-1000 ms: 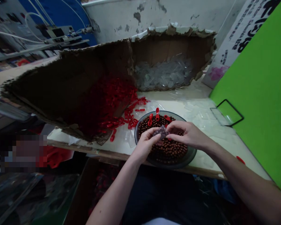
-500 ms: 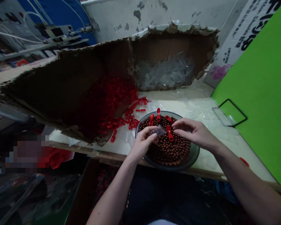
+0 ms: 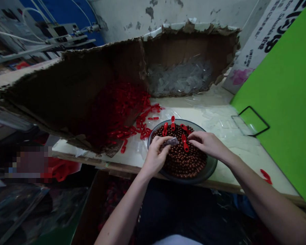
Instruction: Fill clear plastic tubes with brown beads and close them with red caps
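Observation:
A round dark bowl (image 3: pixel 209 170) full of small brown beads (image 3: pixel 187 161) sits at the table's near edge, with a few red plastic clips (image 3: pixel 185 144) lying on the beads. My left hand (image 3: pixel 155 154) is closed on a small clear plastic bag (image 3: pixel 171 141) over the bowl's left side. My right hand (image 3: pixel 209 144) rests on the beads at the right, fingers curled and pinched toward a red clip; what they hold is hidden.
A torn cardboard box (image 3: pixel 73 92) spills red clips (image 3: pixel 132 112) onto the table at the left. A second torn box (image 3: pixel 183 76) behind holds clear bags. A green panel (image 3: pixel 285 98) stands on the right; one red clip (image 3: pixel 266 176) lies near it.
My hands have separated. The right hand let go of the bag and dropped onto the beads by a red clip. The left hand lowered with the bag.

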Motion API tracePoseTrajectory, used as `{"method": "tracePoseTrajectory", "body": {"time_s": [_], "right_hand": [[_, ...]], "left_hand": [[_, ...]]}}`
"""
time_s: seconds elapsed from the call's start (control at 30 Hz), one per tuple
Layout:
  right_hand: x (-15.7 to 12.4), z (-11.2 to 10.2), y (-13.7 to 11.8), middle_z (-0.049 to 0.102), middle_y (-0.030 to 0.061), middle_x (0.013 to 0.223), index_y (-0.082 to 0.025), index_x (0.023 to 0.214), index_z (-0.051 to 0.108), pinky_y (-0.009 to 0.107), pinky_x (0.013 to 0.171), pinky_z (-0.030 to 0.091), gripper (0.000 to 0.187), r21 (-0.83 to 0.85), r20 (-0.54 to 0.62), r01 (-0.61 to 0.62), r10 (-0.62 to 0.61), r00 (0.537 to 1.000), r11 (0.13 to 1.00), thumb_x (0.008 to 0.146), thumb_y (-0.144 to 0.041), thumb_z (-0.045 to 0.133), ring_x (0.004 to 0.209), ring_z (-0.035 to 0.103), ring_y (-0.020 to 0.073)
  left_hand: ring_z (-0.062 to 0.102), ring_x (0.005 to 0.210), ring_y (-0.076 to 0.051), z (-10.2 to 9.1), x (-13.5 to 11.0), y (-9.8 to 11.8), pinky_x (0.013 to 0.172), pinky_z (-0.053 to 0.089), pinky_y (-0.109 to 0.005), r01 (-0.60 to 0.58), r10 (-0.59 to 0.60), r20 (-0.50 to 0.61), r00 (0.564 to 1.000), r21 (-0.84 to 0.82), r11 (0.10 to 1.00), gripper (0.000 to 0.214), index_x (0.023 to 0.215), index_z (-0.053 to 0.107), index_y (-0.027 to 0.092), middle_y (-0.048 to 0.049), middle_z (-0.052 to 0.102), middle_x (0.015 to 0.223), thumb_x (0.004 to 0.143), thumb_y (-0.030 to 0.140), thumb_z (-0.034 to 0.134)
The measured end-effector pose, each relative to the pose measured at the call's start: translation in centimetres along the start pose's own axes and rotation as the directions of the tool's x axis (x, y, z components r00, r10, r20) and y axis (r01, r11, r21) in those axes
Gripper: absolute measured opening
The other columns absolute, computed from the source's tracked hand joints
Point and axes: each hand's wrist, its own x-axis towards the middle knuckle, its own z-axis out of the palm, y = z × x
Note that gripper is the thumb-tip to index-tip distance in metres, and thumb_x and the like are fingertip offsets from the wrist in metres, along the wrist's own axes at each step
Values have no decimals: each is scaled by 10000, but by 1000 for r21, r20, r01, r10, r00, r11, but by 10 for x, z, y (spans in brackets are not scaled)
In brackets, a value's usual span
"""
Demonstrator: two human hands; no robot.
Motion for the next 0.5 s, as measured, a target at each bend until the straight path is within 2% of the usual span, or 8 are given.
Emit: {"method": "tracePoseTrajectory", "body": {"time_s": [0.07,0.13,0.2,0.27,0.37,0.5], "right_hand": [[1,2,3,711,43,964,-206,948,678,338,799,472,184,-29,20,-1,1,1000,1000,848,-258,533,877,648,213],[3,4,5,710,45,973,-204,955,672,332,807,469,180,-49,30,-3,4,1000,999,850,-246,532,886,646,211],[6,7,7,708,51,984,-202,975,664,326,810,469,183,-64,30,-3,4,1000,998,849,-235,535,894,646,212],[11,12,8,705,66,984,-192,1026,648,325,807,468,211,-86,29,-13,16,999,996,850,-257,550,897,645,220],[20,24,5,703,93,965,-172,1083,619,333,779,466,291,-136,62,-80,89,994,988,849,-340,580,881,648,243],[31,37,-4,696,135,971,-155,1006,625,342,768,449,259,-165,66,-152,165,984,975,803,-316,629,901,643,276]], "left_hand": [[565,960,-171,0,1,-2,876,444,-301,44,-44,4,999,-80,996,255,1056,684,205,-62,607,1018,825,178,581],[590,940,-173,2,2,-5,842,476,-305,151,-144,46,989,-266,952,258,1061,678,203,-68,634,1066,810,223,617],[623,859,-159,5,2,-7,786,506,-301,271,-246,116,962,-477,836,292,1067,667,200,-67,662,1067,784,272,662],[640,778,-139,9,2,-6,758,519,-295,339,-311,158,937,-622,706,318,1040,671,192,-57,685,1016,737,278,715],[655,784,-139,15,2,3,787,523,-297,353,-360,155,920,-729,586,332,983,682,173,-48,692,985,664,208,765],[665,834,-161,21,0,18,858,518,-335,339,-367,154,918,-783,522,370,966,686,152,-48,697,959,607,125,772]]}}
